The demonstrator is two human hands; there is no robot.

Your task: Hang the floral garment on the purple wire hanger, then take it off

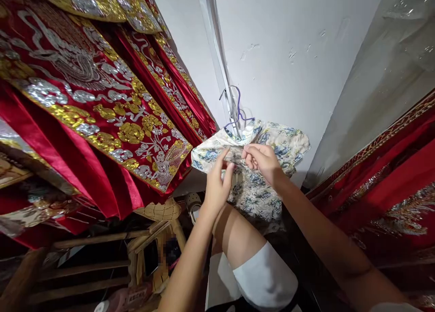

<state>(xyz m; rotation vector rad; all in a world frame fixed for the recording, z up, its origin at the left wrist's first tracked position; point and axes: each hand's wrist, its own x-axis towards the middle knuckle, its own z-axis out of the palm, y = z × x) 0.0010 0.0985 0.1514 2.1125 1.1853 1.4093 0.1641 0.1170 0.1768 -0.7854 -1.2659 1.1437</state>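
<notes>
A short-sleeved floral shirt (256,194), cream with blue and yellow print, hangs in front of me on a purple hanger (239,104). The hanger's hook is by a metal bar (217,49) against the wall. My left hand (219,182) is at the upper front of the shirt, thumb and forefinger apart with a gap between them. Just right of it, below the collar, my right hand (261,160) has its thumb and forefinger pinched together and the other fingers curled. Whatever is in that pinch is too small to make out.
Red satin cloth with gold and silver sequins (131,133) hangs at the left. More red embroidered fabric (384,189) is at the right, partly under clear plastic. A bamboo chair (136,246) stands low left, near a clog shoe (193,203). My bare knee is below the shirt.
</notes>
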